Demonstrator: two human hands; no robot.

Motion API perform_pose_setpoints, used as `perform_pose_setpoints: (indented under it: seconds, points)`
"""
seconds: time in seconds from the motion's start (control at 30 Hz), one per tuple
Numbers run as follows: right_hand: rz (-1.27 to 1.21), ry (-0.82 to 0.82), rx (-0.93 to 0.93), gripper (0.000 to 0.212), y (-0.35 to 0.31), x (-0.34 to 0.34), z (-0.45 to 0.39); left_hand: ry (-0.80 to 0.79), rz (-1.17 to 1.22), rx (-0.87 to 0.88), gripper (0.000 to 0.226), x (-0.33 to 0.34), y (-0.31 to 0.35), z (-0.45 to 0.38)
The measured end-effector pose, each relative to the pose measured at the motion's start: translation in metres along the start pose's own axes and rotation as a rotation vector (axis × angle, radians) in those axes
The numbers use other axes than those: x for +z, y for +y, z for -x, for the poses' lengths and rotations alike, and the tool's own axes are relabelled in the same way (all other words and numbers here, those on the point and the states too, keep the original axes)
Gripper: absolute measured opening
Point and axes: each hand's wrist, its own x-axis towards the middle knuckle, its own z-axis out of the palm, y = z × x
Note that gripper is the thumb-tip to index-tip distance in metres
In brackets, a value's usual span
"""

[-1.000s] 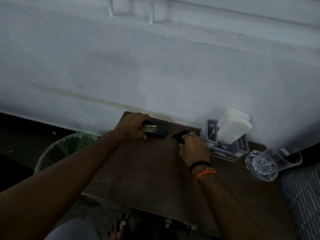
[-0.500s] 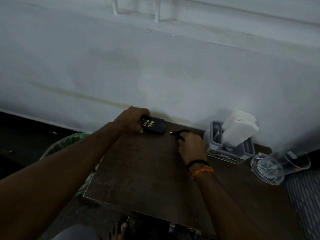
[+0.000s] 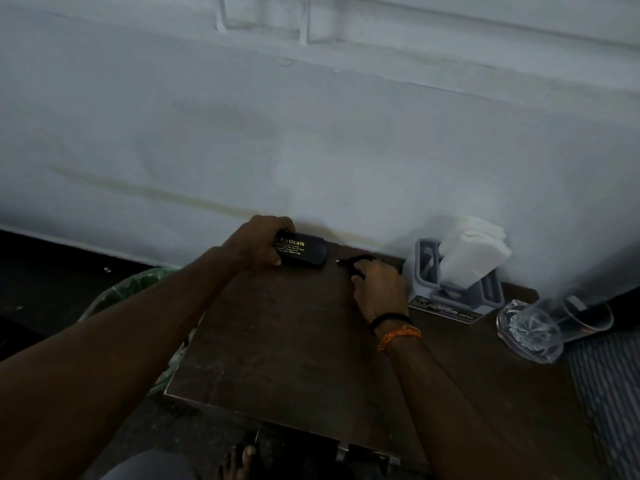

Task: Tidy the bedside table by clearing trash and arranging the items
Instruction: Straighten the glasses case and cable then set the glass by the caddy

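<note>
A black spectacle case [image 3: 304, 251] with gold "Opticals" lettering lies at the back left corner of the dark brown bedside table [image 3: 284, 348], against the wall. My left hand [image 3: 258, 243] grips its left end. Just to the right, my right hand [image 3: 379, 287] is closed on a small black object [image 3: 355, 262] whose tip pokes out toward the case; most of it is hidden under my fingers. A grey napkin holder [image 3: 429, 277] with white tissues [image 3: 472, 252] stands at the back right.
A clear glass tumbler [image 3: 550, 323] stands at the table's right edge, beside a striped fabric [image 3: 609, 382]. A bin lined with a green bag [image 3: 138, 289] stands on the floor left of the table. The white wall runs right behind the table.
The spectacle case has slid back toward the wall and the table's back left corner under my left hand. My right hand stayed on the small black object.
</note>
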Motion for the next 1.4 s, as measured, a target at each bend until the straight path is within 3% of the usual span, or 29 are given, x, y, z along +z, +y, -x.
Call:
perform_pose_setpoints:
  seconds: [0.23, 0.37, 0.5, 0.6, 0.73, 0.87, 0.97, 1.03, 1.13, 1.2, 1.27, 1.4]
  points:
    - [-0.029, 0.025, -0.013, 0.037, -0.003, -0.002, 0.002, -0.019, -0.02, -0.009, 0.071, 0.0, 0.002, 0.0]
    - [-0.142, 0.209, -0.079, 0.029, -0.003, -0.016, 0.011, 0.058, -0.082, 0.038, 0.092, 0.005, 0.006, 0.001]
    - [-0.22, 0.398, -0.126, 0.012, 0.012, -0.038, 0.032, 0.305, -0.01, 0.154, 0.05, 0.023, 0.049, 0.014]
    - [-0.258, 0.471, -0.097, 0.009, 0.036, -0.054, 0.054, 0.266, 0.059, 0.334, 0.022, 0.043, 0.099, 0.026]
    - [-0.325, 0.623, 0.082, 0.016, 0.079, -0.074, 0.082, 0.037, 0.065, 0.486, 0.011, 0.076, 0.172, 0.044]
    - [-0.376, 0.808, 0.425, 0.029, 0.125, -0.095, 0.107, -0.097, 0.265, 0.493, 0.021, 0.116, 0.232, 0.055]
    - [-0.505, 0.892, 0.649, 0.023, 0.166, -0.103, 0.121, -0.143, 0.399, 0.405, 0.042, 0.146, 0.269, 0.059]
    - [-0.557, 0.864, 0.774, 0.019, 0.198, -0.103, 0.126, -0.152, 0.467, 0.325, 0.054, 0.158, 0.29, 0.06]
    - [-0.537, 0.591, 0.868, 0.027, 0.24, -0.093, 0.129, -0.124, 0.496, 0.281, 0.061, 0.172, 0.312, 0.056]
    - [-0.55, 0.405, 0.779, 0.045, 0.251, -0.081, 0.129, -0.119, 0.445, 0.281, 0.068, 0.181, 0.319, 0.052]
    - [-0.537, 0.292, 0.66, 0.047, 0.255, -0.071, 0.128, -0.127, 0.385, 0.28, 0.073, 0.189, 0.324, 0.048]
    - [-0.553, 0.259, 0.58, 0.045, 0.253, -0.067, 0.121, -0.134, 0.283, 0.295, 0.081, 0.199, 0.327, 0.042]
